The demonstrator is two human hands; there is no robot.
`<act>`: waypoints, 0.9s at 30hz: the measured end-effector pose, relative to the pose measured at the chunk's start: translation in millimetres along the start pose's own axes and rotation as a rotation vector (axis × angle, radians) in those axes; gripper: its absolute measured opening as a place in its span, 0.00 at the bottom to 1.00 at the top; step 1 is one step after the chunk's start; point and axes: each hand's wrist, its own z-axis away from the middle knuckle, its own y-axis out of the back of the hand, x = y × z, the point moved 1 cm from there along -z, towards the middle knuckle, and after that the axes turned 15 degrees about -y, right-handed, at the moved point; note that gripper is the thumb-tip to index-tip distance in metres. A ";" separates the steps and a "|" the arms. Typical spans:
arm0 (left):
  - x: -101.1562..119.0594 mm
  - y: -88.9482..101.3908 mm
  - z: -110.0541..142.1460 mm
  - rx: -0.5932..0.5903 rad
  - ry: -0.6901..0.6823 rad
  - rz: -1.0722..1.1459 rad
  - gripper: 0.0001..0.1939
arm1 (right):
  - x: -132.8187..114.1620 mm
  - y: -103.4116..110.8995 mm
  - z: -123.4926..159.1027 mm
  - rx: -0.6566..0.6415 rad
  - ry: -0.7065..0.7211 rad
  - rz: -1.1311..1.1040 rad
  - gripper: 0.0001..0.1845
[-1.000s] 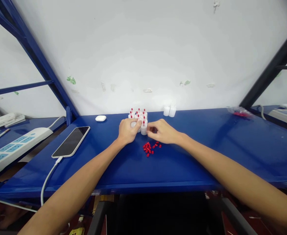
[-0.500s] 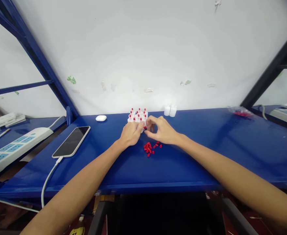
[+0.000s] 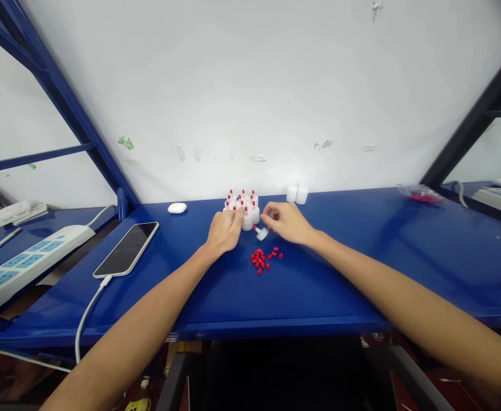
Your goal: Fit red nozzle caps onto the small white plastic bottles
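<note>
My left hand (image 3: pixel 225 230) is closed against the near left side of a cluster of small white bottles (image 3: pixel 254 214) with red-tipped spouts. Its thumb lies beside the front bottle, and whatever its fingers grip is hidden. To the right of the cluster, my right hand (image 3: pixel 291 222) has thumb and fingertips curled together; I cannot make out what is between them. Just left of its fingers, a white spout lid (image 3: pixel 262 233) with a red tip lies tilted on the blue table (image 3: pixel 344 274). Nearer me is a loose pile of small red caps (image 3: pixel 258 258).
Two plain white bottles (image 3: pixel 302 194) stand by the wall. A white earbud case (image 3: pixel 177 208) and a charging phone (image 3: pixel 127 249) lie to the left, with a power strip (image 3: pixel 32 262) beyond. A clear bag with red pieces (image 3: pixel 424 197) is at the back right.
My right hand has drawn back to the right from the bottles and its fingers have closed. The spout lid now shows on the table between my hands. My left hand has shifted slightly left.
</note>
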 end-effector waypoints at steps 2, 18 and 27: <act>0.9 -1.1 0.3 -0.010 -0.012 -0.014 0.33 | 2.4 -1.1 0.6 -0.042 0.020 0.130 0.07; 6.3 0.6 0.6 -0.012 -0.060 0.096 0.21 | 1.1 -10.8 5.8 -0.094 0.094 0.177 0.08; 3.9 -1.9 0.6 -0.022 -0.098 0.088 0.16 | -19.2 11.7 14.5 -0.380 0.217 0.224 0.06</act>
